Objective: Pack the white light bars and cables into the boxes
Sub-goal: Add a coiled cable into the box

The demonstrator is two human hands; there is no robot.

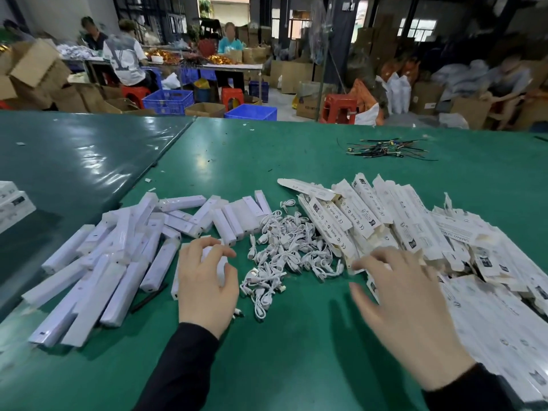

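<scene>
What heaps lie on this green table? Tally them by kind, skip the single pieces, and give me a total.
Light bar heap: 1
Cable heap: 1
Box heaps: 2, the big box heap on the right and a small box stack at the left edge
Dark wire bundle: 1
Total: 5

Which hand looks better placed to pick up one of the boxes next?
The right hand, probably: its spread fingers already reach the edge of the pile of flat boxes. The left hand grips a light bar across the cables.
</scene>
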